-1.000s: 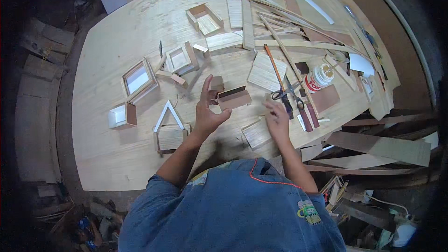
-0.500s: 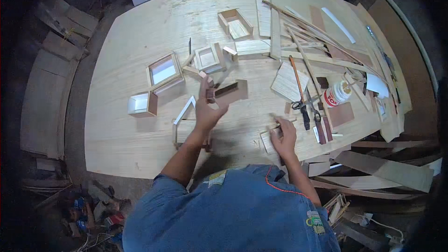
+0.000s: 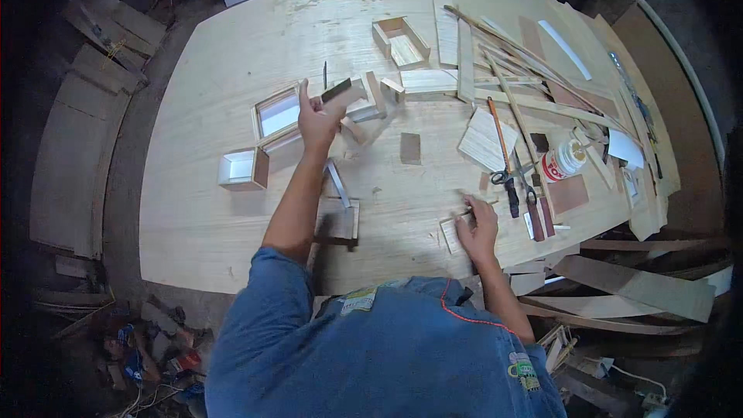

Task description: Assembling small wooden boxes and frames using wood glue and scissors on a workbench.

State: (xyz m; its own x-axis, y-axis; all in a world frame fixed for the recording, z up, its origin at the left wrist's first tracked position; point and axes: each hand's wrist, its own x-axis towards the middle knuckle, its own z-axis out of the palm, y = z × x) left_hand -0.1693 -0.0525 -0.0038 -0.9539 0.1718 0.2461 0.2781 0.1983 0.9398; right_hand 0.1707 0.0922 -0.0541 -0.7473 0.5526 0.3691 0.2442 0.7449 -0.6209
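My left hand (image 3: 317,125) is raised over the middle left of the table, fingers closed around a small flat block with a dark face (image 3: 337,91); motion blurs its lower part. Just beyond it stand a small wooden box frame (image 3: 373,97) and a larger wooden frame with a white panel (image 3: 277,116). My right hand (image 3: 481,231) rests near the front edge, its fingers curled over something small and blurred that I cannot make out. Beside it lies a small thin wooden board (image 3: 449,236). A brown rectangular piece (image 3: 410,149) lies flat between my hands.
A small white-lined box (image 3: 243,169) stands at left, an open wooden box (image 3: 401,41) farther back. To the right are a square board (image 3: 487,139), scissors (image 3: 503,176), a white tub with a red label (image 3: 563,160), long wooden strips (image 3: 534,97) and dark-handled tools (image 3: 548,217).
My left hand has moved away and slightly left with the dark-faced block, uncovering the brown rectangle. An angled white-edged frame near my left forearm now sits differently. My right hand has barely moved.
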